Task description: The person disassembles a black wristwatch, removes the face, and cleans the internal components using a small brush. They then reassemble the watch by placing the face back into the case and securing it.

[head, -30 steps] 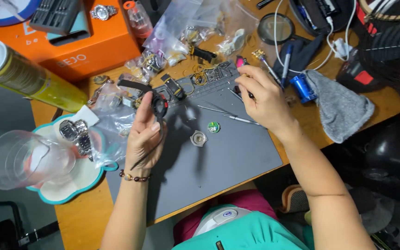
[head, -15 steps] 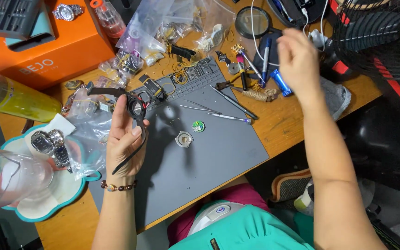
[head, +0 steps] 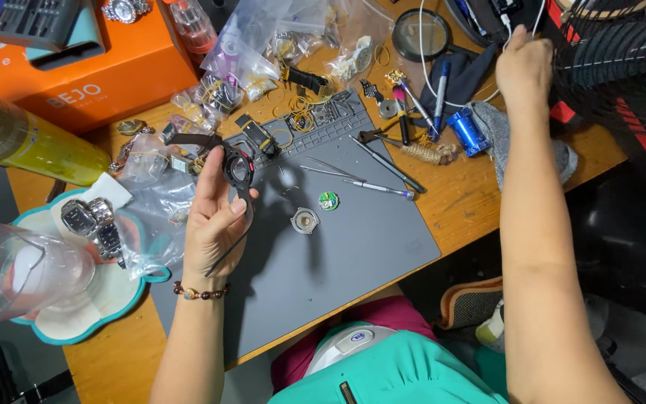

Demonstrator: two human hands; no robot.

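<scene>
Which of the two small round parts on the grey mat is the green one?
The green part, the one farther from the left hand, lying just below the tweezers. The other round part is silvery metal and sits closer to that hand.

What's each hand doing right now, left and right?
Left hand: closed on a black watch above the grey mat.
Right hand: reaching to the white cable; grip cannot be told.
</scene>
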